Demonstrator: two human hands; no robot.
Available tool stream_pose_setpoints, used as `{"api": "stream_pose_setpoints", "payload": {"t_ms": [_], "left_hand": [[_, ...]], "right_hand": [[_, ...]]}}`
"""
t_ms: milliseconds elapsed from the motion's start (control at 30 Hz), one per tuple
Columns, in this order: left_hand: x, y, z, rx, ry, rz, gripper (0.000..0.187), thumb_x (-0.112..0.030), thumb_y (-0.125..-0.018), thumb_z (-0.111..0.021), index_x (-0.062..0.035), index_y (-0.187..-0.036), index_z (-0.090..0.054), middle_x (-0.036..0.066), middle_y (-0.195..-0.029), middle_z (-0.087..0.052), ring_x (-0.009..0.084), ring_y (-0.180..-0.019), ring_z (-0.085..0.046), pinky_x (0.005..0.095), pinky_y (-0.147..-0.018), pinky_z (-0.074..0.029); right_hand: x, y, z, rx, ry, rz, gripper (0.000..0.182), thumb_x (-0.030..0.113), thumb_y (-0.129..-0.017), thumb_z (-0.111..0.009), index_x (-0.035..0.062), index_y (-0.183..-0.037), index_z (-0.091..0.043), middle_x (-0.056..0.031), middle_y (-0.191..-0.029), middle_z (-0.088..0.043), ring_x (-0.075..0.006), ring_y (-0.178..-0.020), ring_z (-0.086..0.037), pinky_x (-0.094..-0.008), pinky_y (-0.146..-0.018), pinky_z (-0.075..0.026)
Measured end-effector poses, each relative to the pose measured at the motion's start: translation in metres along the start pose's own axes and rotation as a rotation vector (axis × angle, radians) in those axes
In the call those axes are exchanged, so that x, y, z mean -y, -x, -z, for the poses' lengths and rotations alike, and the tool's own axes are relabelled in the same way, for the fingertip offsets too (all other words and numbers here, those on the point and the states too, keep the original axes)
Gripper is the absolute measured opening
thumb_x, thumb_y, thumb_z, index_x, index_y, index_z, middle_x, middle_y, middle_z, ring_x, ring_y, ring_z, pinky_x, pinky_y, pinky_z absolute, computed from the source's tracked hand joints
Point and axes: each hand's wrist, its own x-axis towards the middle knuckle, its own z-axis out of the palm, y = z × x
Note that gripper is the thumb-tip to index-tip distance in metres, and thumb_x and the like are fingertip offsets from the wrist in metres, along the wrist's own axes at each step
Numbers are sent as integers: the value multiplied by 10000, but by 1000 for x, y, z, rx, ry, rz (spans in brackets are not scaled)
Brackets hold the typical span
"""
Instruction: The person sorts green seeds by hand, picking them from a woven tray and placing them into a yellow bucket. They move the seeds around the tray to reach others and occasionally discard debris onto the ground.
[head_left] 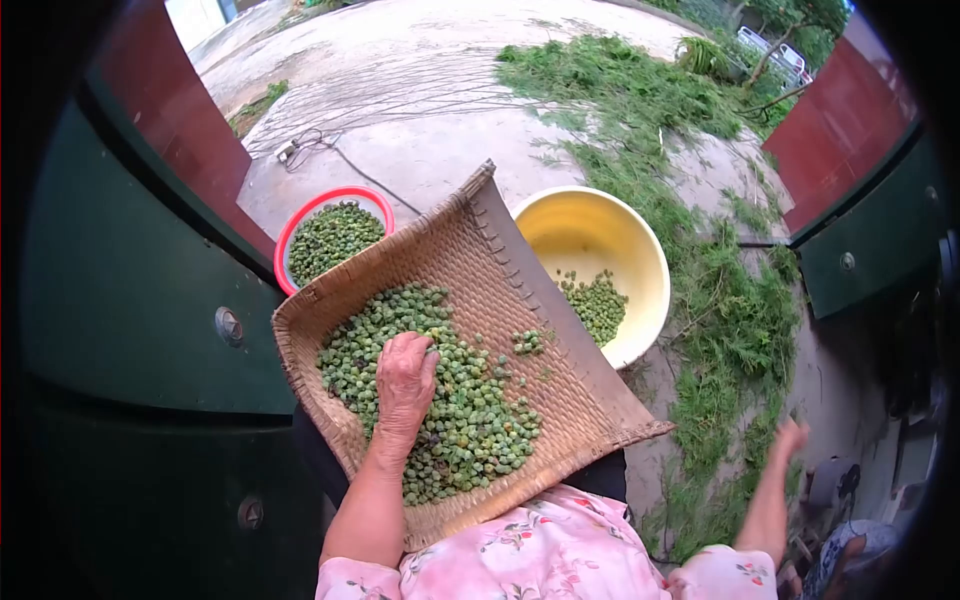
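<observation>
A woven winnowing basket rests tilted across my lap, with a spread of small green knobbly cones on it. My left hand is over the pile, its fingers curled down among the cones, with a green cone showing at the fingertips. A small separate cluster lies toward the basket's right side. Far out to the right, over green cuttings, my right hand is raised away from the basket. Motion blurs its fingers, and I cannot make out anything in it.
Behind the basket stand a red-rimmed basin full of green cones and a yellow basin with some inside. Cut leafy branches cover the ground on the right. A cable crosses the concrete. Dark green door panels flank both sides.
</observation>
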Motion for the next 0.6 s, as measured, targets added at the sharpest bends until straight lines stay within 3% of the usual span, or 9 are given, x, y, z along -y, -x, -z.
{"api": "stream_pose_setpoints", "payload": {"t_ms": [33, 67, 100, 167, 233, 267, 333, 467, 600], "left_hand": [[-1, 0, 1, -3, -10, 1, 194, -39, -731, -652, 1, -918, -622, 144, -947, -596, 322, -903, -562, 415, -804, -450], [1, 2, -2, 0, -38, -14, 194, -44, -729, -656, -3, -916, -624, 136, -949, -598, 315, -907, -561, 408, -808, -445], [1, 3, -1, 5, -45, -20, 193, -44, -730, -656, -5, -917, -625, 134, -950, -598, 312, -907, -562, 406, -809, -444], [1, 4, -2, 17, -56, -25, 192, -46, -731, -655, -9, -918, -628, 129, -952, -599, 308, -906, -562, 401, -809, -441], [3, 3, -4, 30, -59, -29, 193, -50, -730, -657, -14, -918, -629, 121, -948, -599, 301, -906, -562, 397, -808, -437], [3, 3, -4, 35, -55, -25, 195, -51, -729, -658, -15, -919, -630, 119, -948, -599, 300, -907, -562, 396, -808, -436], [7, 4, -3, 33, -51, -30, 186, -52, -729, -656, -22, -910, -630, 112, -942, -596, 297, -907, -559, 396, -804, -434], [10, 4, -5, 36, -59, -31, 152, -59, -739, -644, -36, -888, -628, 109, -933, -593, 297, -902, -554, 399, -799, -432], [5, 2, -1, 66, -63, -17, 173, -59, -729, -660, -2, -889, -630, 143, -932, -609, 318, -905, -573, 395, -809, -453]], "right_hand": [[70, 62, -30, 215, -227, -113, 370, 46, -800, -617, 27, -1167, -581, -90, -861, -625, -149, -593, -592, -246, -481, -467], [119, 110, -50, 479, -274, 44, 363, 57, -814, -601, 43, -1177, -579, -72, -931, -626, -118, -588, -578, -242, -500, -480], [196, 180, -54, 587, -304, 157, 329, 53, -816, -588, 58, -1144, -608, -59, -953, -626, -101, -604, -579, -225, -516, -486], [247, 257, -90, 979, -285, 480, 323, 31, -802, -569, 45, -1122, -609, -74, -963, -623, -157, -786, -614, -252, -672, -512], [292, 334, -89, 1332, -430, 605, 300, 32, -793, -606, 33, -1093, -610, -100, -1011, -600, -201, -939, -578, -312, -844, -486], [300, 354, -102, 1332, -312, 999, 359, 42, -784, -632, 35, -1138, -572, -135, -1056, -580, -261, -1000, -565, -359, -884, -473], [311, 385, -107, 1313, -323, 1175, 446, 62, -732, -689, 48, -1154, -546, -129, -1056, -542, -258, -934, -579, -344, -770, -506], [310, 411, -119, 1299, -156, 1160, 506, 121, -707, -732, 107, -1174, -538, -120, -1108, -486, -326, -1016, -541, -410, -840, -465], [313, 415, -117, 1280, -92, 1145, 466, 145, -716, -724, 131, -1150, -554, -120, -1097, -488, -323, -985, -558, -417, -811, -476]]}}
